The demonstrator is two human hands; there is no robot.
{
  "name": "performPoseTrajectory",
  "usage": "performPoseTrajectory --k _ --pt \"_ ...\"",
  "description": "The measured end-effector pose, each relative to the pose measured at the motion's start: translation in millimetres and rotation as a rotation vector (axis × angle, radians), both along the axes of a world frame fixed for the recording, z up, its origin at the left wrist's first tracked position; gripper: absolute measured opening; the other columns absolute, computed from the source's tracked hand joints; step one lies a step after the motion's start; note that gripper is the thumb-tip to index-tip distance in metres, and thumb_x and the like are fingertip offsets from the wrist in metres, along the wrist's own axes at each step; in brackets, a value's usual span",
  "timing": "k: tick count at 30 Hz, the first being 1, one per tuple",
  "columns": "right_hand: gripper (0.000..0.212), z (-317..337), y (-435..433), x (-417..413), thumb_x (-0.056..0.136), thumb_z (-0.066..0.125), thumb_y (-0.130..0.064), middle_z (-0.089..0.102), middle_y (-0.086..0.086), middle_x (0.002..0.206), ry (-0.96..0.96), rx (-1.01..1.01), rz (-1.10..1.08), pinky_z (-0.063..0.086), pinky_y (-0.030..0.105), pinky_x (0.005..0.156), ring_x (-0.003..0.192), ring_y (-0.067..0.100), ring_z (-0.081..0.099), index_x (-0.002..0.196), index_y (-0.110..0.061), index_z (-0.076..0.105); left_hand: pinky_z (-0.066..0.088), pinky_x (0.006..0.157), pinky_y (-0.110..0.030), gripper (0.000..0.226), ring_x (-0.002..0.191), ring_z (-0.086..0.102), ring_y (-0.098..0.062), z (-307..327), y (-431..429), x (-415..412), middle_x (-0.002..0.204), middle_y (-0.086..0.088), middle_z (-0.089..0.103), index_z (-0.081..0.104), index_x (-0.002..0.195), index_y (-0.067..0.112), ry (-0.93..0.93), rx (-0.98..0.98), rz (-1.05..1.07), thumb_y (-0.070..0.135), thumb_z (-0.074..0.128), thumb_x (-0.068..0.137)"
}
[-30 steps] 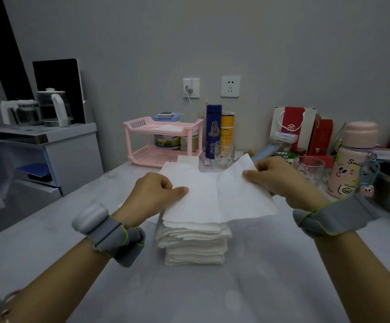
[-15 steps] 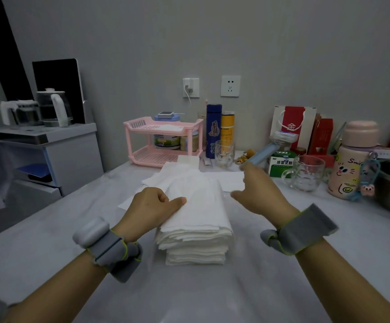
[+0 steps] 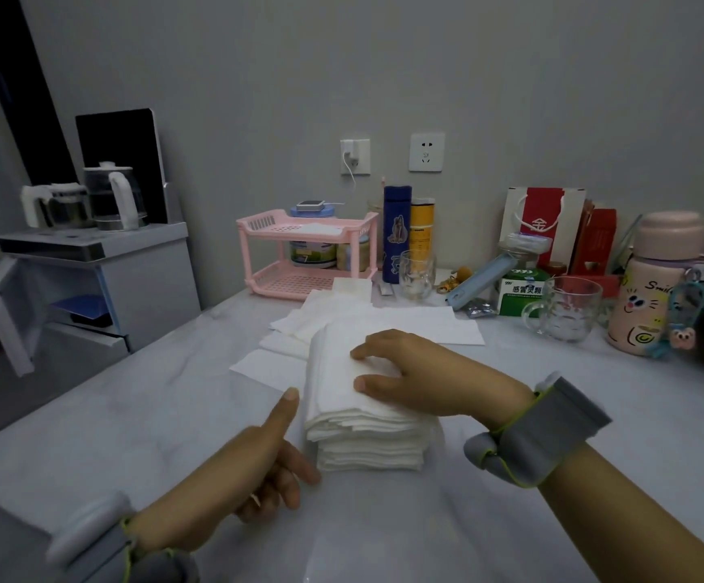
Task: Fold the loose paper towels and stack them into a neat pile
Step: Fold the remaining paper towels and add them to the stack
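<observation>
White paper throughout. Counted two hands, one pile [image 3: 362, 435], several loose sheets [image 3: 426, 326] overlapped past counting. Found left hand [image 3: 253, 473] released at the pile's near-left corner, thumb up, fingers loosely bent, holding nothing. Saw pile at front centre of table [image 3: 110, 435], long axis running away toward the wall, short end facing front, sheets behind. Found right hand [image 3: 417, 380] flat on top, fingers straight, pressing. Half a second before, had pinched pile's top with left, hovered right beyond.
</observation>
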State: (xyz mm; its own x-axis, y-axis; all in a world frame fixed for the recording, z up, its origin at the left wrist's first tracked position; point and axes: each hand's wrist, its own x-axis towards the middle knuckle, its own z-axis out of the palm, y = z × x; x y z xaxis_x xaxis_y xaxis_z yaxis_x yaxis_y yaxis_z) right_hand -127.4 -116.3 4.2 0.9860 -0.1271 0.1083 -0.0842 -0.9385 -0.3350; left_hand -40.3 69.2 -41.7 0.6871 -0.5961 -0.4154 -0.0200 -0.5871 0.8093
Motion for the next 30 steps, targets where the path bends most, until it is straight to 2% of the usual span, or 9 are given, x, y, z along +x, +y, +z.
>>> performPoseTrajectory --k 3,7,10,15,18,21,24,28,30 --pt "0.049 -1.9 -0.2 0.7 0.093 0.049 -0.041 0.037 -0.003 0.145 0.010 0.008 -0.001 0.023 0.022 0.105 0.132 0.012 0.032 0.138 -0.023 0.042 0.028 0.037 -0.017 0.076 0.039 0.043 -0.013 -10.3 -0.7 -9.4 0.056 -0.006 0.062 0.064 0.094 0.014 0.102 -0.138 0.170 0.074 0.020 0.079" --pt "0.049 -2.7 -1.8 1.8 0.093 0.049 -0.042 0.037 -0.004 0.144 0.011 0.006 0.009 0.023 0.020 0.103 0.131 0.011 0.033 0.138 -0.023 0.042 0.039 0.043 -0.025 0.036 0.057 0.051 -0.018 -14.6 -4.3 -18.1 0.081 -0.012 0.061 0.053 0.094 0.013 0.185 -0.537 0.461 0.048 0.045 0.091" --pt "0.049 -5.1 -2.5 2.0 0.093 0.049 -0.042 0.038 -0.004 0.144 -0.005 -0.006 0.016 0.022 0.018 0.100 0.131 0.011 0.033 0.138 -0.023 0.042 0.050 0.068 -0.029 0.017 0.079 0.062 -0.020 -10.8 -12.9 -21.4 0.086 -0.007 0.064 0.058 0.088 0.013 0.033 -0.766 0.522 0.025 0.050 0.095" --pt "0.040 4.7 -12.7 -1.2 0.094 0.047 -0.041 0.046 -0.008 0.138 -0.104 0.136 -0.048 0.030 0.017 0.094 0.120 0.008 0.044 0.131 -0.028 0.048 0.048 0.074 -0.024 0.025 0.072 0.056 -0.012 2.5 -27.9 -23.0 0.078 -0.006 0.059 0.054 0.078 0.005 -0.424 -0.932 0.582 0.021 0.047 0.096" --pt "0.032 16.7 -27.5 -8.0 0.096 0.045 -0.032 0.054 -0.006 0.130 -0.247 0.163 -0.119 0.039 0.016 0.087 0.103 0.001 0.048 0.125 -0.024 0.054 0.042 0.069 -0.007 0.028 0.074 0.055 0.004 10.5 -34.6 -25.5 0.086 0.009 0.062 0.059 0.097 0.018 -0.693 -0.916 0.298 0.041 0.043 0.089" --pt "0.028 24.9 -40.4 -16.2 0.096 0.047 -0.026 0.060 -0.004 0.121 -0.359 0.187 -0.181 0.036 0.008 0.073 0.095 0.000 0.049 0.122 -0.019 0.057 0.034 0.088 0.000 0.046 0.107 0.047 0.020 9.5 -35.8 -23.4 0.116 0.031 0.053 0.052 0.121 0.034 -0.832 -0.665 -0.104 0.061 0.034 0.089" --pt "0.024 28.7 -43.1 -18.9 0.095 0.048 -0.019 0.061 -0.003 0.113 -0.465 0.235 -0.233 0.040 0.012 0.077 0.094 0.004 0.052 0.116 -0.017 0.060 0.026 0.102 -0.004 0.049 0.121 0.037 0.017 5.6 -33.0 -21.4 0.126 0.036 0.044 0.044 0.127 0.043 -0.908 -0.499 -0.378 0.068 0.025 0.088" --pt "0.019 20.2 -18.2 -8.2 0.094 0.049 -0.018 0.057 -0.014 0.103 -0.553 0.208 -0.140 0.039 0.005 0.072 0.085 -0.012 0.048 0.110 -0.024 0.059 0.037 0.087 -0.003 0.027 0.106 0.055 0.007 18.7 -32.7 1.2 0.106 0.025 0.064 0.062 0.102 0.032 -0.850 -0.746 -0.150 0.046 0.041 0.093" --pt "0.022 9.5 -3.0 -0.7 0.095 0.049 -0.024 0.053 -0.020 0.109 -0.459 0.150 -0.038 0.035 0.002 0.076 0.087 -0.012 0.046 0.115 -0.028 0.057 0.040 0.080 -0.005 0.015 0.100 0.059 -0.002 20.9 -36.5 28.9 0.102 0.017 0.066 0.062 0.097 0.028 -0.824 -0.667 0.054 0.029 0.048 0.096"
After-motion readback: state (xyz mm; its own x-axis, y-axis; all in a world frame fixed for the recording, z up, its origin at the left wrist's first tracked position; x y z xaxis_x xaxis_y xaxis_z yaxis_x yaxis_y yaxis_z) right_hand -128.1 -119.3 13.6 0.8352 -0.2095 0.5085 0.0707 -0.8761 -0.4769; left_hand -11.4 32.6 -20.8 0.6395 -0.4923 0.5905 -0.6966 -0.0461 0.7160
